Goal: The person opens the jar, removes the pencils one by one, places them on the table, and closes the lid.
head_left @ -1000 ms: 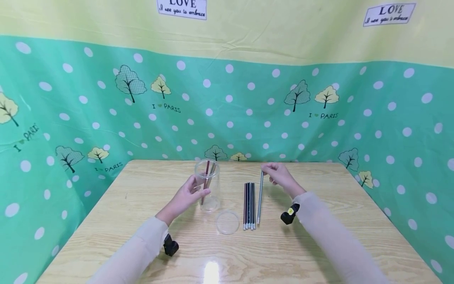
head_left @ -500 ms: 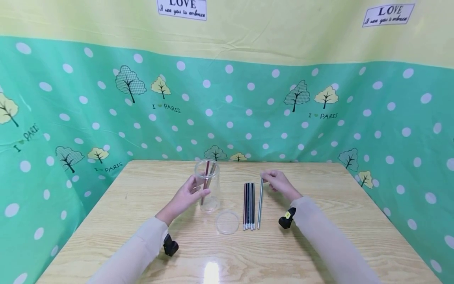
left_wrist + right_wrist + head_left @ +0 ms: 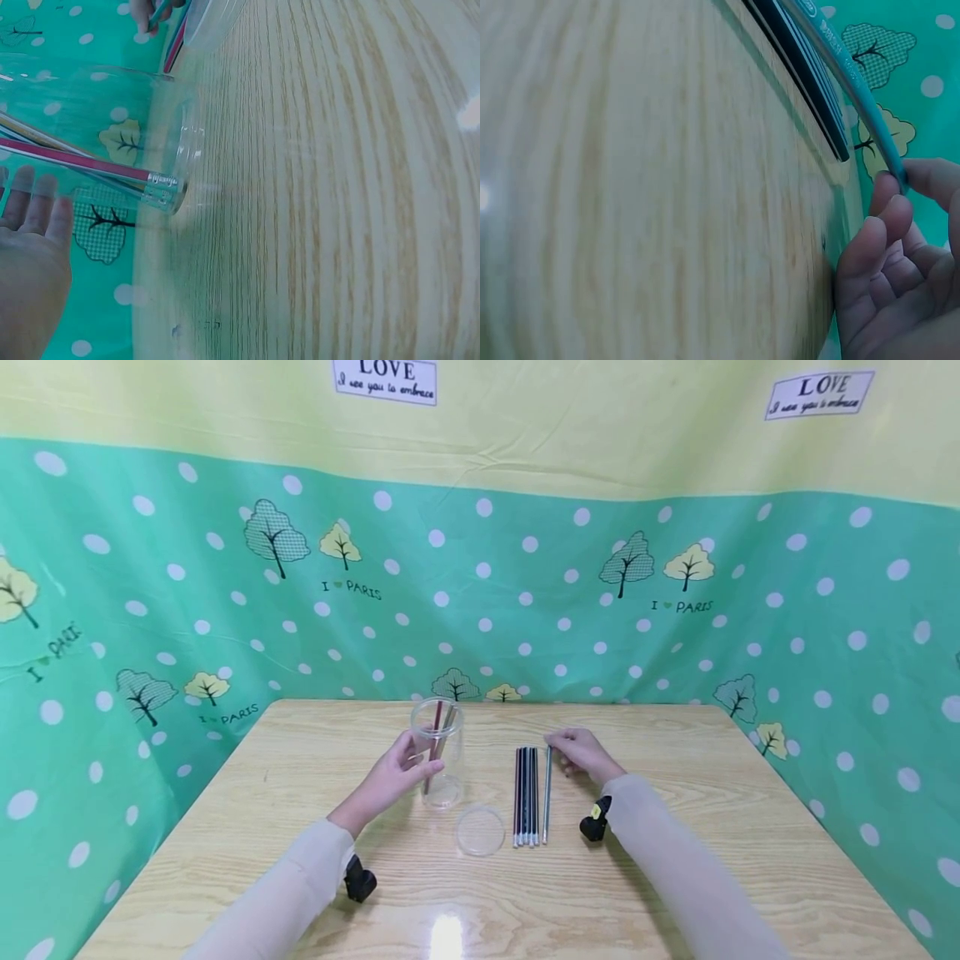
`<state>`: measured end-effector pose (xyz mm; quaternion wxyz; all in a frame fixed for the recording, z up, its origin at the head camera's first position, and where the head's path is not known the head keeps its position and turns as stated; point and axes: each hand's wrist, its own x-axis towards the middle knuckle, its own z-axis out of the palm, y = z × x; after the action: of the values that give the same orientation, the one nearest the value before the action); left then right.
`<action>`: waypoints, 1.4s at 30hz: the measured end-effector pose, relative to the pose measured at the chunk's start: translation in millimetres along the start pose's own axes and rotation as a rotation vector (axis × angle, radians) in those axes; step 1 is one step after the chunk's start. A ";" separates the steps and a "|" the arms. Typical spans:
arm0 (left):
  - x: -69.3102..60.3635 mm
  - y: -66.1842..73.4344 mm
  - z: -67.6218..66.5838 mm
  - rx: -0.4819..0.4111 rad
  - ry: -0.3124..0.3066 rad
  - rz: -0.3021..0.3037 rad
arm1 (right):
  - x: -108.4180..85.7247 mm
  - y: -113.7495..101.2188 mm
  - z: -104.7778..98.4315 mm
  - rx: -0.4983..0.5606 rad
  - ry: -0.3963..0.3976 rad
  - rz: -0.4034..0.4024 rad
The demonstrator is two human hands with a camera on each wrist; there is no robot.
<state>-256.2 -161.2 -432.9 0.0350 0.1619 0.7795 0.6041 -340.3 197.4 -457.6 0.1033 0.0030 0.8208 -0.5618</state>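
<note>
Presumably for steadiness, jar (image 3: 454,756) is clasped thumb-to-fingers mid-frame by left hand (image 3: 393,777), while, right of centre, teal pencil (image 3: 547,793) is end-pinched by right hand (image 3: 587,753), likely for control.

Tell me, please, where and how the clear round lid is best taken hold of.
The lid is probably best pinched across its rim, from above and the near side: it lies flat on the table, the jar beyond it, the pencil row to its right.
</note>
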 end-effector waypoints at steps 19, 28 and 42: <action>-0.8 2.7 1.5 -0.016 -0.003 -0.008 | 4.5 -0.3 9.9 -0.099 0.043 0.021; -1.2 2.1 1.4 -0.015 -0.005 -0.012 | 3.6 1.2 15.8 -0.166 0.080 0.007; -0.4 1.2 1.7 -0.003 -0.005 -0.003 | 1.1 -1.3 19.7 -0.188 0.127 0.009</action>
<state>-255.2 -159.5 -432.2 0.0381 0.1624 0.7789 0.6046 -338.2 178.6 -463.4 0.0532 0.0325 0.8748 -0.4805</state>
